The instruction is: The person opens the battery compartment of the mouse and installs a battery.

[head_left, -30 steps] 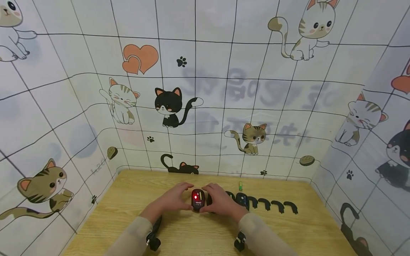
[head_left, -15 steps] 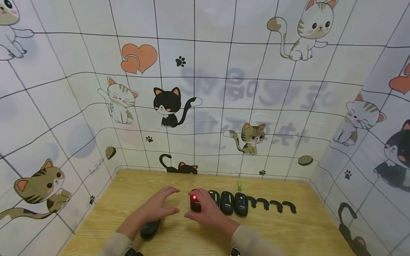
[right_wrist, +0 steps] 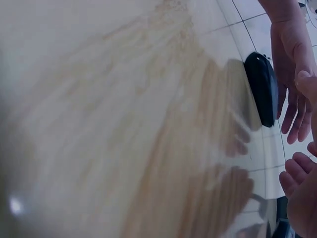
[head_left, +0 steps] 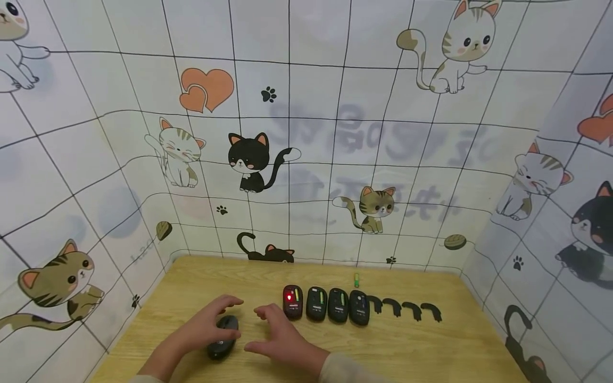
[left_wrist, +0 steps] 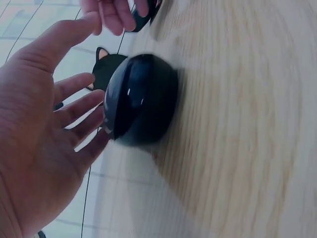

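Observation:
A dark computer mouse (head_left: 221, 349) lies on the wooden table at the left, top side up. My left hand (head_left: 198, 325) hovers around it with fingers spread; in the left wrist view the fingertips are beside the mouse (left_wrist: 143, 101), and whether they touch it is unclear. To the right of that mouse, my right hand (head_left: 286, 340) has its thumb and fingers apart and holds nothing. Beyond it lies an overturned mouse (head_left: 292, 307) with a lit red sensor and a green battery showing in its underside.
More overturned mice (head_left: 338, 307) continue the row rightward. Several black curved covers (head_left: 392, 307) lie farther right. A small green battery (head_left: 356, 280) is behind the row. Patterned sheeting with cats (head_left: 313, 159) rises behind the wooden table (head_left: 431, 346) and at both sides.
Both hands have left the red-lit mouse and moved left and nearer the front edge. The left hand has come to the dark mouse, and the overturned row is now uncovered.

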`<state>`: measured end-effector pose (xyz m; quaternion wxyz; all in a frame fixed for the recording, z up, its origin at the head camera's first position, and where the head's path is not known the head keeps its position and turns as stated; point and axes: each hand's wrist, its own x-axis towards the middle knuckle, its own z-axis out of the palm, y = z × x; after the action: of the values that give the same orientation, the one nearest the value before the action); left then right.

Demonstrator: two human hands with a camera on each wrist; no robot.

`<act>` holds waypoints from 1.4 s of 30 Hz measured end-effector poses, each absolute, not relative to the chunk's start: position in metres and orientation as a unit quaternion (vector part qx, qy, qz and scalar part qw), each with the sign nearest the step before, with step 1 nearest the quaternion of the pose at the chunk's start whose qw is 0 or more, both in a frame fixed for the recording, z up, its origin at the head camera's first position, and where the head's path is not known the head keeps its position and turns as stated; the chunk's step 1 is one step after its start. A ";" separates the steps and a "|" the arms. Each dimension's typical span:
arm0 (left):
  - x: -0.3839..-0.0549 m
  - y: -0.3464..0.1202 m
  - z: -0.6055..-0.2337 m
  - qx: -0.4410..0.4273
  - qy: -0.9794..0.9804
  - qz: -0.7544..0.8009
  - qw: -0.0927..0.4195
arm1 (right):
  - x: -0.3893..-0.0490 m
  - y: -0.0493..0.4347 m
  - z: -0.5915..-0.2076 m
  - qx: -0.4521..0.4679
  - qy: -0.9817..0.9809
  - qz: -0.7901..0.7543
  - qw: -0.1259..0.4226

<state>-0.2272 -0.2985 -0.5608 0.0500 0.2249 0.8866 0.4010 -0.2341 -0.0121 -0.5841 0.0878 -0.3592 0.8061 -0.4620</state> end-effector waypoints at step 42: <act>-0.196 -0.340 -0.564 0.202 0.822 0.494 0.201 | -0.222 -0.079 -0.596 -0.343 0.857 -0.379 0.062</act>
<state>-0.1955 -0.3397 -0.5636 0.2005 0.2023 0.8218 0.4935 -0.2220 -0.0794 -0.5961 0.0617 -0.3428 0.8572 -0.3794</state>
